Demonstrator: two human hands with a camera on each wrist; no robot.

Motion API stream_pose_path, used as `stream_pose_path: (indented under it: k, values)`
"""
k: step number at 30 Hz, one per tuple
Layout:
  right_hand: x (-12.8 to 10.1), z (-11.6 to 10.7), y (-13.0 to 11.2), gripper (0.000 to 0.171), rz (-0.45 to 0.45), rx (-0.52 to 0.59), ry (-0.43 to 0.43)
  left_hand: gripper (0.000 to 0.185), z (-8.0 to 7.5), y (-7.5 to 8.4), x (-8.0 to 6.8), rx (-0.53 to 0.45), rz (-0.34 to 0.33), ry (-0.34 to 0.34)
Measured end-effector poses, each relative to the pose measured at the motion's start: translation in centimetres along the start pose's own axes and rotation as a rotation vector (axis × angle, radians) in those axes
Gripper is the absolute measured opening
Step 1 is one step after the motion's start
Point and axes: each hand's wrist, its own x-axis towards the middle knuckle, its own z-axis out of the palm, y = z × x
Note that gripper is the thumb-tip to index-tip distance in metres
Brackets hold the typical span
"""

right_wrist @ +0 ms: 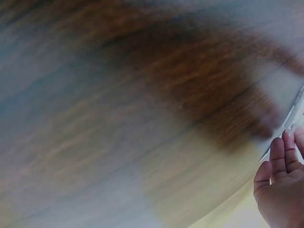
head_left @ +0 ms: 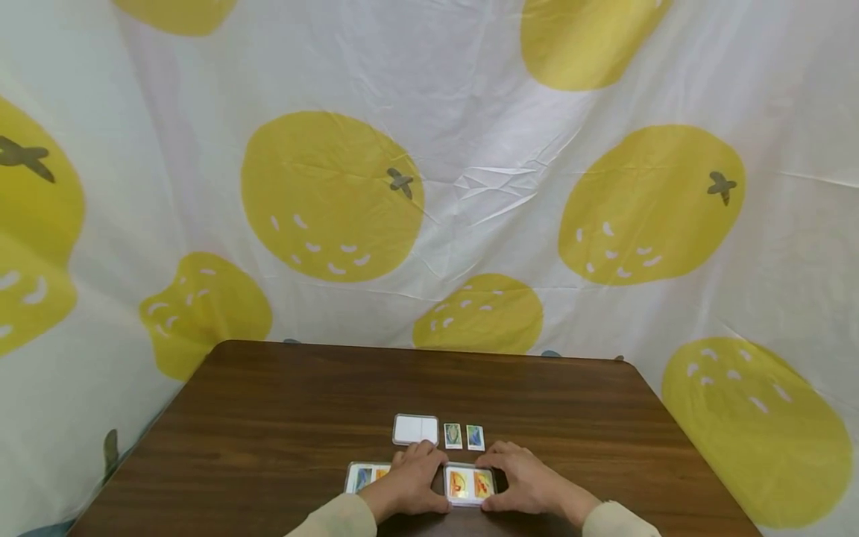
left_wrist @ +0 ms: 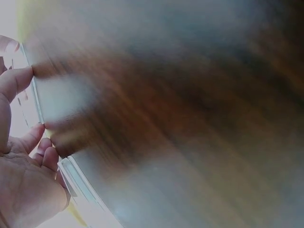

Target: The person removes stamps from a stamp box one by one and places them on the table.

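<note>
Near case (head_left: 470,502) lies on the counter (head_left: 288,395) between both hands, two orange cards (head_left: 459,485) showing in it. Left hand (head_left: 412,481) grips its left side, right hand (head_left: 526,481) its right; on each, thumb at the near corner, fingertips at the far one, so each grip is only about as wide as the case. Whether the case sits fully closed can't be told. To do this well: likely best to press both sides evenly, keep fingertips on the edges and off the cards, and hold the case level so nothing slides. Left hand partly covers the left case (head_left: 351,481), so its wrist should stay light there. Far case (head_left: 406,430) and two loose stamps (head_left: 452,436) lie just beyond the fingers; short moves should avoid nudging them.
</note>
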Motion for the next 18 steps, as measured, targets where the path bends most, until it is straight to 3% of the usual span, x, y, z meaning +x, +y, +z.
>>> stream_pose_path:
  k: [18]
  values:
    - [-0.83, -0.67, 0.27, 0.057, 0.004, -0.015, 0.022, 0.054, 0.28, -0.16, 0.14, 0.001, -0.006, -0.018]
